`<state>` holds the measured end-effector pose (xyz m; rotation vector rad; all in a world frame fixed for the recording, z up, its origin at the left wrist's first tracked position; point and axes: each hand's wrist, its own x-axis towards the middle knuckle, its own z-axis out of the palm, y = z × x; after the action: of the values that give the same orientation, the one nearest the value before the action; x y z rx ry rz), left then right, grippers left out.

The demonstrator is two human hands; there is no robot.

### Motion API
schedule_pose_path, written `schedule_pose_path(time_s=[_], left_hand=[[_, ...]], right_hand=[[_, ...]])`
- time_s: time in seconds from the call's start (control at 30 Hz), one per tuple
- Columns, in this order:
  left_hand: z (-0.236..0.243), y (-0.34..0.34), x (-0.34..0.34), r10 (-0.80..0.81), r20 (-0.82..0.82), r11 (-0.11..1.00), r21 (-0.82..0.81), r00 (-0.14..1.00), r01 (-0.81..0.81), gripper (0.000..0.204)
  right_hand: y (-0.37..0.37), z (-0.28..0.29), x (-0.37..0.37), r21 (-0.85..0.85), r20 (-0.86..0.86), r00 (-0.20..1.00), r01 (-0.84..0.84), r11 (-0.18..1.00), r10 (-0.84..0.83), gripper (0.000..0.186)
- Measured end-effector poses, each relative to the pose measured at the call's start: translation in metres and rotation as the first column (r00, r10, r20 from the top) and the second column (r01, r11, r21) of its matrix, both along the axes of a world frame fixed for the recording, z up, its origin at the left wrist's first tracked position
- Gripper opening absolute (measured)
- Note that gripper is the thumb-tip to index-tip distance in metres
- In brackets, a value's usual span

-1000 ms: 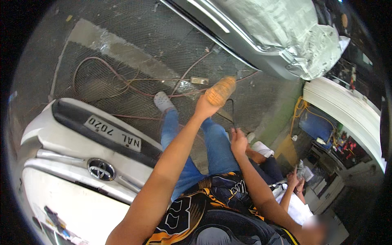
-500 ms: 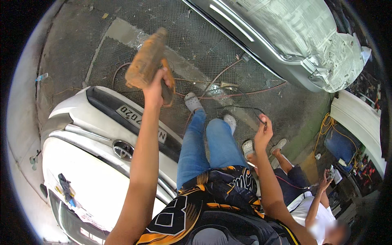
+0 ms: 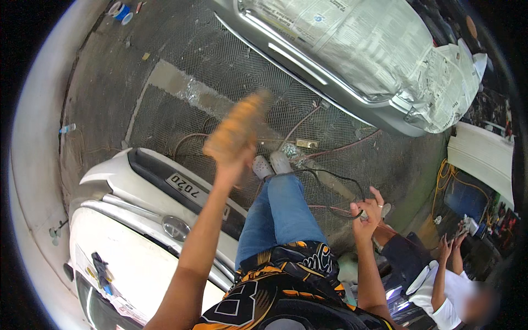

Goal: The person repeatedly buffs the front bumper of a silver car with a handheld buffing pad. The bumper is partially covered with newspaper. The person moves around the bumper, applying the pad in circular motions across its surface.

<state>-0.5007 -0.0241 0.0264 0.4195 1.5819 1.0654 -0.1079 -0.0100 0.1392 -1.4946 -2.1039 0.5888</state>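
A worn orange power tool with a hand grip is in my left hand, held up above the floor. It is smeared by motion, and its exact kind cannot be made out. Before me to the right, my right hand pinches a black cord between thumb and fingers, with the other fingers spread. The cord loops loosely toward the floor by my feet. Whether it joins the tool is hidden.
A white car stands at the left, with small items on its hood. Ahead is a silver car partly covered in newspaper. A reddish hose crosses the floor. At right, another person works near an orange cord.
The tool and my left hand have moved right and nearer. My right hand has come lower and a little right with the cord. My feet have shifted; the other person's hands are now together.
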Motion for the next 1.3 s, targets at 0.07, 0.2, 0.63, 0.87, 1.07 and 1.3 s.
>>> schedule_pose_path(time_s=[0.07, 0.2, 0.63, 0.87, 1.07, 1.3], left_hand=[[0.015, 0.028, -0.029, 0.264, -0.046, 0.936, 0.255, 0.964, -0.244, 0.019], [0.035, 0.075, -0.052, 0.252, -0.057, 0.961, 0.128, 0.966, -0.243, 0.008], [0.093, 0.177, -0.133, -0.569, -0.712, 0.594, -0.009, 0.412, 0.804, 0.046], [0.135, 0.21, -0.277, -0.009, -0.366, 0.99, -0.137, 0.93, -0.045, 0.021], [0.165, 0.249, -0.336, -0.157, -0.073, 0.968, -0.211, 0.985, 0.139, 0.018], [0.205, 0.246, -0.455, -0.221, 0.199, 0.954, -0.158, 0.955, 0.254, 0.021]], right_hand=[[0.004, 0.0, -0.002, -0.1, -0.202, 0.979, -0.047, 0.994, 0.026, 0.016], [0.01, -0.026, -0.026, -0.28, -0.517, 0.843, 0.002, 0.96, -0.152, 0.02], [0.113, 0.014, -0.108, -0.412, -0.367, 0.752, 0.395, 0.821, -0.547, 0.02], [0.144, 0.102, -0.202, -0.402, -0.301, 0.802, 0.384, 0.831, -0.516, 0.017], [0.148, 0.174, -0.268, 0.068, -0.145, 0.85, 0.518, 0.852, -0.506, 0.014], [0.143, 0.247, -0.371, 0.721, -0.061, 0.826, 0.424, 0.549, -0.56, 0.011]])
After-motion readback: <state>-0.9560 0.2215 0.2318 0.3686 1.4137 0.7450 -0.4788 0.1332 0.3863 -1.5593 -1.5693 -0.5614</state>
